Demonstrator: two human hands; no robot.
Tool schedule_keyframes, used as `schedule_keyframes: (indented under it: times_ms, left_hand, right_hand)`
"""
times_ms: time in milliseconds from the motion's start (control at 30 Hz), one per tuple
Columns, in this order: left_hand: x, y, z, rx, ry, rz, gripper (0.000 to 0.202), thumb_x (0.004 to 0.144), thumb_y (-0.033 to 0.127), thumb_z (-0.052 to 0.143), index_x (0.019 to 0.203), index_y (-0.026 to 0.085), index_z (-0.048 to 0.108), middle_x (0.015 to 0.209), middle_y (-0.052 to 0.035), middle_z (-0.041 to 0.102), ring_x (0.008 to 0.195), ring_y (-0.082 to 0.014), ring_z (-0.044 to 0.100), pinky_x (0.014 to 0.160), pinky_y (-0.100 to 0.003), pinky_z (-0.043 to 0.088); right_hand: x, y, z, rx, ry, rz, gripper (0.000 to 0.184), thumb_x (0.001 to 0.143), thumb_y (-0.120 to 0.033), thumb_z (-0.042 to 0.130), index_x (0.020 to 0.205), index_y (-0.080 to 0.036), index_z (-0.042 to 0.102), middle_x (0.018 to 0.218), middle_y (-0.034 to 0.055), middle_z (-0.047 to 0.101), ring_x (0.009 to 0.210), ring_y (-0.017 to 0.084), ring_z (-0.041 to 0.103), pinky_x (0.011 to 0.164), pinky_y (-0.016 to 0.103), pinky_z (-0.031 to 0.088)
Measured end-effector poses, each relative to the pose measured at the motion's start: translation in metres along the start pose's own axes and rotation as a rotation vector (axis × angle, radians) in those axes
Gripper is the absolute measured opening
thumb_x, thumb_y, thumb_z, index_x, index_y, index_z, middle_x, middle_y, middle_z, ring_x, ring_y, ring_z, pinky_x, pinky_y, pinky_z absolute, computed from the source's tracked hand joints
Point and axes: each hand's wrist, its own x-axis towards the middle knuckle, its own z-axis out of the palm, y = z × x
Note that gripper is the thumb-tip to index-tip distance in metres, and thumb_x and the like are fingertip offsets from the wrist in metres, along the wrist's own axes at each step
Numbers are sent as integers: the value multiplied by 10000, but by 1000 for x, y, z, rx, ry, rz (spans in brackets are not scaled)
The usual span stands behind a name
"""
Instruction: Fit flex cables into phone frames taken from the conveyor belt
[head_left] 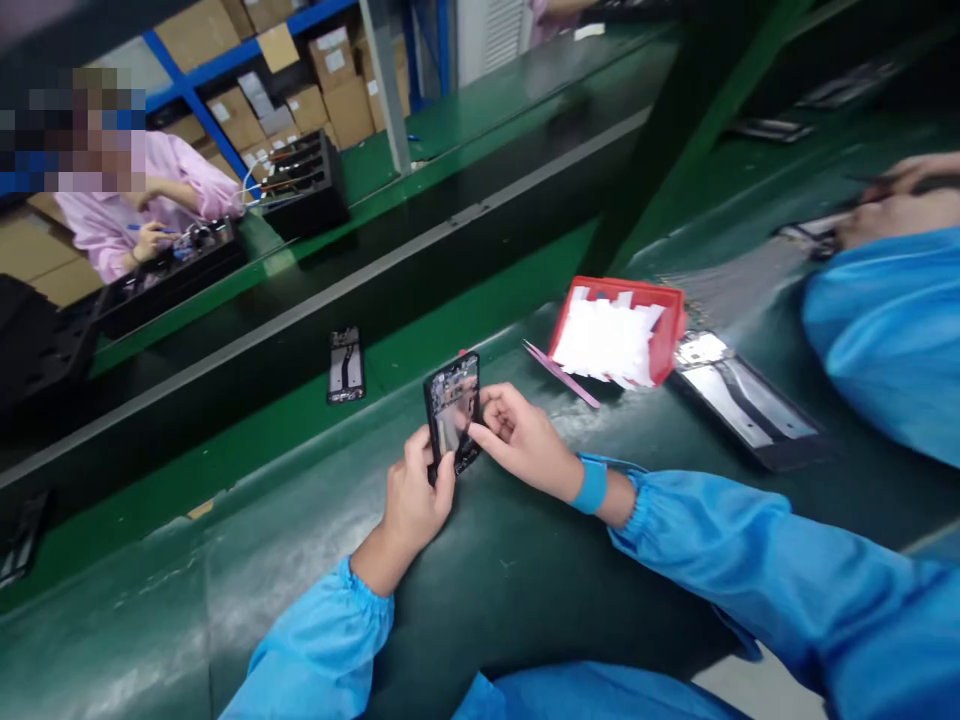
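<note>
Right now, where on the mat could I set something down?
The green mat is bare left of your left sleeve and between it and your right sleeve, below the held opened smartphone. Crowded beyond your right hand: pink tweezers, red tray of white strips, another opened smartphone.

The left hand (pixel 416 490) holds up a black phone (pixel 454 405) with its insides showing; the right hand (pixel 529 440) is at its side; pink tweezers (pixel 570 382) lie beside a red box (pixel 677 335) of white pieces (pixel 607 335).
</note>
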Motion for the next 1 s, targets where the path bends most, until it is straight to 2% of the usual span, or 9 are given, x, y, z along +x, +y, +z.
schedule_keyframes:
  times_ms: [67, 133, 233, 367, 467, 633, 767, 900, 1000]
  left_hand:
    - [1, 0, 0, 29, -12, 20, 368, 986, 330, 592, 1327, 227, 497, 1047, -85, 762, 875, -236, 753, 753, -309, 540]
    - [2, -1, 0, 4, -4, -25, 302, 998, 337, 580, 1278, 234, 533, 1034, -77, 759, 847, -225, 749, 718, -291, 537]
    - [6, -5, -1, -110, 49, -114, 243, 1027, 374, 558, 1223, 232, 535, 980, -56, 745, 794, -195, 729, 687, -265, 523]
    - [9, -10, -2, -253, 64, -160, 276, 1032, 411, 567, 1221, 221, 501, 981, -45, 735, 772, -169, 712, 769, -274, 543]
    - [9, -8, -1, -292, 42, -179, 295, 1019, 429, 585, 1206, 212, 514, 951, -33, 727, 765, -165, 699, 767, -267, 543]
    - [8, -1, -2, -227, -34, -188, 261, 1005, 412, 598, 1136, 187, 617, 923, -29, 717, 753, -153, 664, 701, -231, 507]
    - [9, -3, -2, -247, -36, -172, 276, 1012, 405, 589, 1161, 180, 645, 1001, -49, 733, 855, -179, 694, 780, -253, 532]
    - [10, -7, 1, -321, 22, -177, 362, 971, 441, 660, 1228, 188, 628, 1142, -81, 732, 1029, -228, 709, 905, -298, 549]
    - [13, -13, 2, -394, 83, -203, 419, 958, 471, 675, 1261, 189, 607, 1196, -94, 727, 1055, -231, 710, 932, -310, 551]
  right_hand:
    - [-1, -1, 0, -31, 46, -24, 279, 921, -417, 686, 965, -249, 467, 701, -75, 428, 580, 140, 450, 564, 270, 365]
    - [-1, -3, -1, -123, 49, -98, 327, 923, -384, 713, 845, -251, 424, 696, -65, 446, 585, 139, 450, 576, 274, 359]
    - [-2, -3, -2, -226, -73, -280, 324, 981, -323, 696, 777, -238, 459, 742, -27, 530, 649, 158, 504, 633, 285, 394]
    - [0, 0, -2, -198, -263, -430, 127, 978, -248, 743, 989, -224, 619, 955, 37, 662, 858, 208, 629, 763, 305, 499]
    - [1, 2, -2, -294, -312, -519, 177, 960, -197, 770, 1083, -207, 643, 1034, 65, 691, 974, 237, 648, 829, 329, 524]
    - [-1, 1, -4, -421, -251, -549, 80, 1029, -262, 699, 1060, -200, 660, 973, 56, 688, 897, 220, 646, 763, 317, 521]
    - [-2, 1, -3, -419, -244, -591, 158, 1095, -310, 582, 1028, -198, 670, 971, 67, 681, 885, 213, 630, 757, 318, 517]
    - [1, -2, -2, -322, -210, -601, 230, 1109, -303, 548, 940, -197, 661, 902, 55, 666, 837, 196, 621, 729, 300, 503]
    - [12, -11, -15, -334, -133, -561, 226, 1104, -292, 549, 924, -198, 649, 855, 41, 659, 785, 183, 609, 709, 291, 484]
